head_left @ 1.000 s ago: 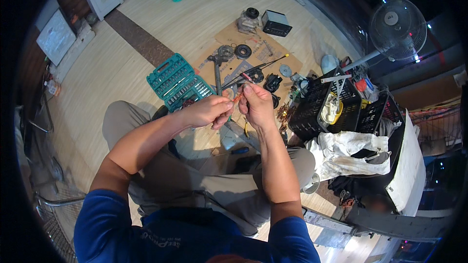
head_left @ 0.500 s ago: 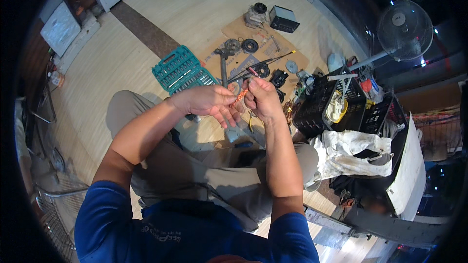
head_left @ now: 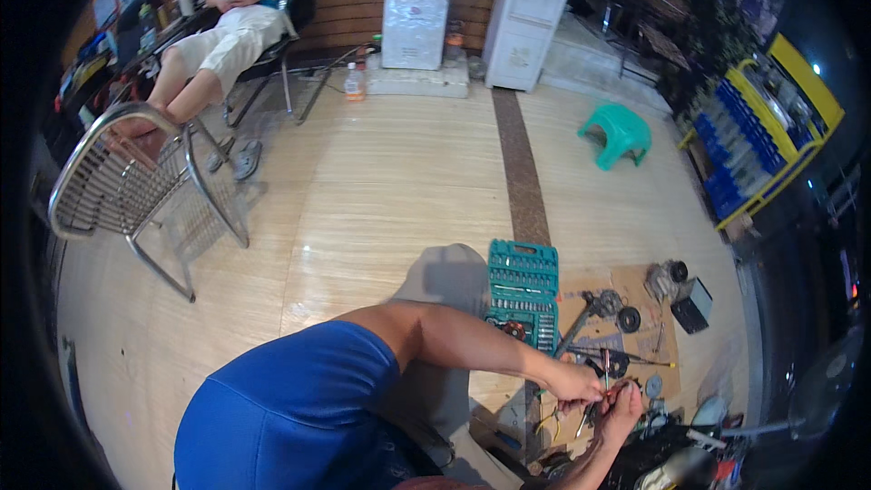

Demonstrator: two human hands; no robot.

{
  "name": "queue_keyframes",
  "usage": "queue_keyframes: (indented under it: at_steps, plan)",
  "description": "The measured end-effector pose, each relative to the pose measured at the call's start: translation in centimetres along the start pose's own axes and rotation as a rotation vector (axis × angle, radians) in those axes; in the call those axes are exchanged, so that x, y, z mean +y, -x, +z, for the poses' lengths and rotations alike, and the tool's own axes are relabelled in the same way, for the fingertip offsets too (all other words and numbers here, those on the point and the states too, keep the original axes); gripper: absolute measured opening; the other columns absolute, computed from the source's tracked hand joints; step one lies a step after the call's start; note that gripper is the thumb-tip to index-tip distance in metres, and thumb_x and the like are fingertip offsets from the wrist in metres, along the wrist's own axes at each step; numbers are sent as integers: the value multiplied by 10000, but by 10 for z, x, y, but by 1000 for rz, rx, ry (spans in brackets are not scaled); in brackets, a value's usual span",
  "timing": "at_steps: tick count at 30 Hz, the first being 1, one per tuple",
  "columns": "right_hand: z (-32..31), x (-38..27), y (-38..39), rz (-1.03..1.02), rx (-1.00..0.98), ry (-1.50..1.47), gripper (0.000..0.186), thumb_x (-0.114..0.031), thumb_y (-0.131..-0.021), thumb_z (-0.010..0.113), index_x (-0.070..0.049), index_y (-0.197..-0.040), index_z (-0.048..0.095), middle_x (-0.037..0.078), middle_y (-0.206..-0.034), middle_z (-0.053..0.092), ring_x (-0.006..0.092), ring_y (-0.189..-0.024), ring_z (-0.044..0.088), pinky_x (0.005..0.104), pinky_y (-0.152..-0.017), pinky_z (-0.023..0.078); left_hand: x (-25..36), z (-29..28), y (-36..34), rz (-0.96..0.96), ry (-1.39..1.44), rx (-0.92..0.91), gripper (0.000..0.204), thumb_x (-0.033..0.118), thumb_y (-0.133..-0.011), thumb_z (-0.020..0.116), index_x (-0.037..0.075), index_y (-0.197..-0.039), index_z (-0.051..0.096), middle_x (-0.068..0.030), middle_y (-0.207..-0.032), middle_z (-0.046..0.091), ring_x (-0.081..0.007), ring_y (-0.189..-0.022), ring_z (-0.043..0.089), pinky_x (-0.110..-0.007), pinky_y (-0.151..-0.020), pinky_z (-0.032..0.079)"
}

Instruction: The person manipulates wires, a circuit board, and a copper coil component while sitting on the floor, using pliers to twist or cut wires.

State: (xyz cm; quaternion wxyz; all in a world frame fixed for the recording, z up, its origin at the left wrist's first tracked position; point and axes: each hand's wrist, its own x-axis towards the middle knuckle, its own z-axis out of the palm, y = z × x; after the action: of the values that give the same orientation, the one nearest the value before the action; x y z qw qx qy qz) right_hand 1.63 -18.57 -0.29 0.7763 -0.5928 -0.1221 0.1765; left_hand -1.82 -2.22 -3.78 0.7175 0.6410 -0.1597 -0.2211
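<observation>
My left hand (head_left: pixel 573 382) and my right hand (head_left: pixel 622 410) meet at the lower right, above the parts on the floor. Between their fingertips is a small orange-red strand (head_left: pixel 613 392); its exact kind is too small to make out. The fingers of both hands are bent in and pinched around it. Just beyond the hands lie thin black rods or cables and round black parts. A pair of yellow-handled pliers (head_left: pixel 547 421) lies on the near side of my left hand.
A green socket set case (head_left: pixel 523 269) lies open beside a cardboard sheet (head_left: pixel 581 288) bearing a black ring (head_left: pixel 628 319). Farther off stand a green stool (head_left: pixel 617 133), a water dispenser (head_left: pixel 529 23) and a metal chair (head_left: pixel 136 172). Another person (head_left: pixel 245 18) sits back at the far left.
My view has swung left and up, bringing in the seated person and chair. My hands now appear lower right, still together at the strand. My left fingers, spread before, are curled in.
</observation>
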Motion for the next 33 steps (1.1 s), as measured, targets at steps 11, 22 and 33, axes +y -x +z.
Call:
queue_keyframes:
  at_steps: [11, 22, 33]
  plan:
    - [1, 15, -8, 2, -79, 82, 226, -205, -965, 526, -40, -811, 516, -26, -601, 432, 45, -466, 332, 197, -421, 247, 8, -32, 4, -174, -16, -117, 322, 229, -975, 437, -40, -933, 610, -131, -792, 663, -207, -638, 667, -301, -526, 542]
    - [9, 14, -9, 40, -17, 26, 312, -310, -948, 561, -13, -1045, 566, -18, -695, 502, 61, -560, 435, 192, -479, 309, 2, -21, -5, 75, -245, 105, 195, 136, -901, 540, -8, -861, 666, -101, -749, 646, -239, -766, 636, -339, -701, 481]
    - [47, 27, 7, 142, 27, -245, 385, -370, -941, 555, -55, -1160, 521, 26, -966, 589, 114, -726, 528, 246, -572, 421, -6, -26, -18, 301, -241, 526, 240, 202, -866, 631, -33, -818, 641, -177, -1118, 578, -311, -1015, 561, -404, -857, 438]
